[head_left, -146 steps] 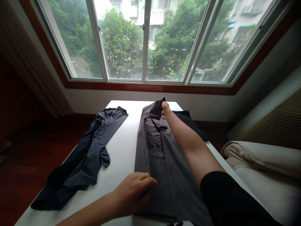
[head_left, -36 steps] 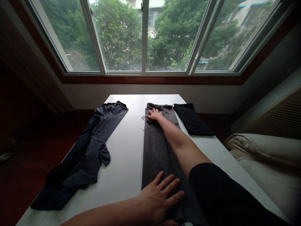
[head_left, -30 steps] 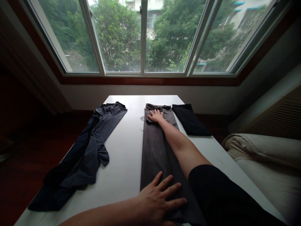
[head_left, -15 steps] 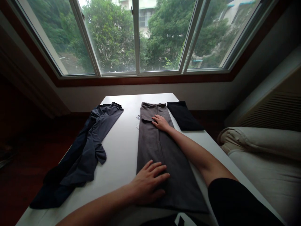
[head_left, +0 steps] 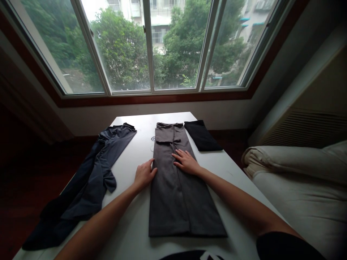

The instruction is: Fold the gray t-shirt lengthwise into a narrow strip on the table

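A grey garment (head_left: 173, 195) lies flat on the white table (head_left: 132, 231), folded into one long strip that runs away from me. My right hand (head_left: 186, 162) rests flat on its middle, fingers spread. My left hand (head_left: 144, 174) lies palm down at the strip's left edge, half on the table. Neither hand grips the cloth.
A crumpled dark blue garment (head_left: 89, 180) trails off the table's left side. A small folded black piece (head_left: 201, 135) lies at the far right of the table. A cream sofa (head_left: 298, 180) stands to the right. Windows (head_left: 151, 47) fill the far wall.
Both hands slid along the grey strip: the right came back from its far end to the middle, the left moved forward from the near end to the left edge. The view pulled back.
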